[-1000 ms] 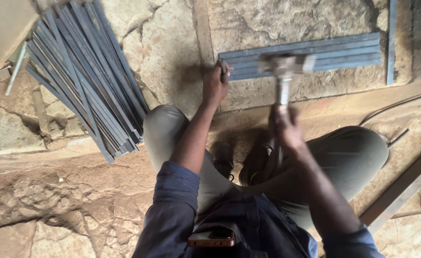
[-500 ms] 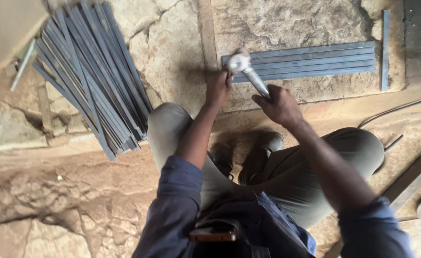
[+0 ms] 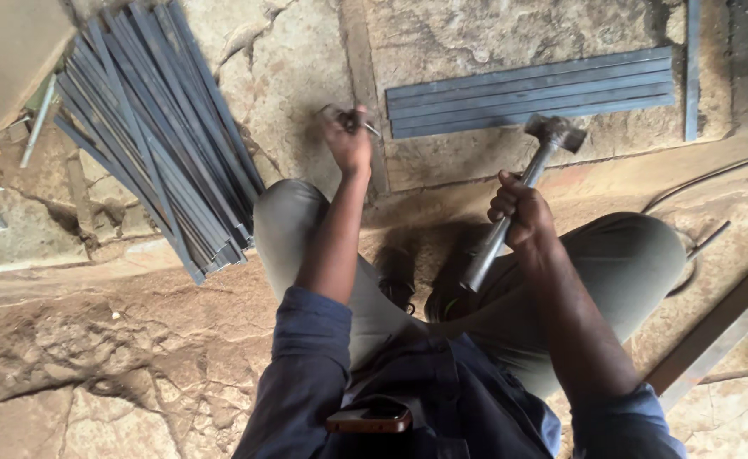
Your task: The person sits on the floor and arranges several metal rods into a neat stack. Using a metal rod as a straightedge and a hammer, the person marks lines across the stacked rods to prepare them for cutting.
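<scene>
Hammer [image 3: 518,194] drawn back (right hand [image 3: 520,212]) off strips [image 3: 531,91].

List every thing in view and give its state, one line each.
Hammer: raised, head above the ground, held mid-handle.
Right hand: closed around the hammer handle.
Left hand: pinching a small metal piece.
Flat bars: lying side by side.
Bar pile: loosely heaped, fanned out.

a loose bundle of grey metal strips [image 3: 157,140] is lying fanned on the stone floor [image 3: 93,374] at far left. a thin cable [image 3: 705,178] is curving at right, near a wooden plank [image 3: 718,336]. a phone [image 3: 369,418] is sitting nearest.
</scene>
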